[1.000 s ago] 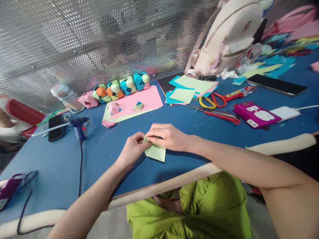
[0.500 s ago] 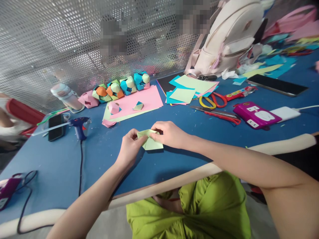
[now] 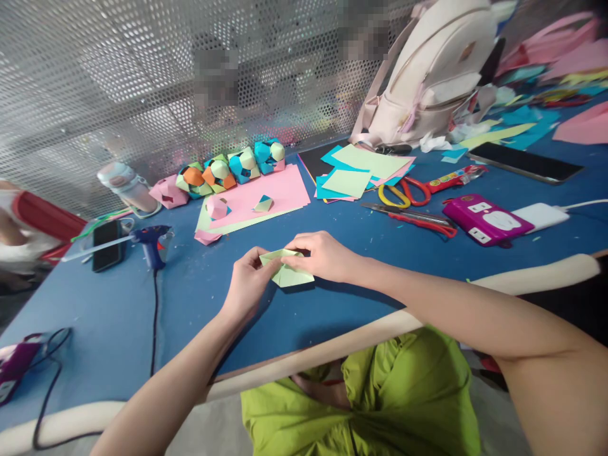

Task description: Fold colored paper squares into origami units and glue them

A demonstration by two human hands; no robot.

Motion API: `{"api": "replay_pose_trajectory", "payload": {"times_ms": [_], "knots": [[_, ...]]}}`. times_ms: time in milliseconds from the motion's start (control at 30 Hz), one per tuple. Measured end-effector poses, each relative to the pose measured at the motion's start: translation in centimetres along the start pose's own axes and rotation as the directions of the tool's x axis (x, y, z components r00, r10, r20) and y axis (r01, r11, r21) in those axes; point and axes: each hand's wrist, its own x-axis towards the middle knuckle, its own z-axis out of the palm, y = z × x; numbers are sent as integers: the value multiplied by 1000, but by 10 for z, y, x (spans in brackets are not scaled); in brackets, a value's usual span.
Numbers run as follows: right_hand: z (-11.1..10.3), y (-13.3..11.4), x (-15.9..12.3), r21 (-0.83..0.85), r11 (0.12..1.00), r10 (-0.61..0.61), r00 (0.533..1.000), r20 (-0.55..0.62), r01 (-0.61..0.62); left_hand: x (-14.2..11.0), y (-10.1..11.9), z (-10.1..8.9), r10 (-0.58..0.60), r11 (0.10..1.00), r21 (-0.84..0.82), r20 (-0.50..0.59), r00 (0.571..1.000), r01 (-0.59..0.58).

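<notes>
A partly folded piece of pale green paper [image 3: 295,277] is held just above the blue table, near its front edge. My left hand [image 3: 249,277] pinches its left side between thumb and fingers. Across its upper right part lies my right hand [image 3: 323,254], thumb and fingers closed on the fold. Beyond my hands, a pink folded piece [image 3: 217,208] and a small green-and-blue folded piece [image 3: 263,203] rest on pink sheets [image 3: 285,187]. Several folded paper balls [image 3: 219,172] stand in a row behind them.
On the left are a blue glue gun [image 3: 152,244] with its cord, a phone [image 3: 107,244] and a bottle [image 3: 127,183]. To the right lie scissors [image 3: 403,193], a cutter knife [image 3: 422,223], a purple power strip [image 3: 487,218] and paper sheets [image 3: 351,182]. A backpack [image 3: 427,82] leans behind.
The pale green paper has tilted slightly and its lower right corner reaches a little further right. My right fingers have shifted slightly left along the fold. A pink sheet now shows at the far right.
</notes>
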Motion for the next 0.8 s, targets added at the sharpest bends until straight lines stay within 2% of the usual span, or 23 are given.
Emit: {"api": "replay_pose_trajectory", "payload": {"times_ms": [167, 267, 433, 533, 633, 800], "knots": [[0, 2, -1, -6, 1000, -9, 1000, 23, 9, 0, -1, 1, -12, 1000, 2, 13, 1000, 12], [-2, 0, 0, 38, 997, 63, 996, 55, -65, 0, -2, 1, -8, 1000, 1, -6, 1000, 8], [-6, -8, 2, 119, 960, 243, 965, 97, -254, 5, -5, -3, 52, 999, 20, -149, 988, -49], [-4, -10, 2, 165, 942, 278, 955, 105, -292, 8, -6, -4, 75, 997, 17, -207, 975, -73], [1, -8, 0, 196, 948, 251, 968, 24, -251, 9, -8, -3, 62, 997, -29, -207, 976, -69], [7, -7, -1, 210, 963, 198, 971, -135, -167, 9, -11, 3, -19, 996, -86, -147, 989, 7]]}}
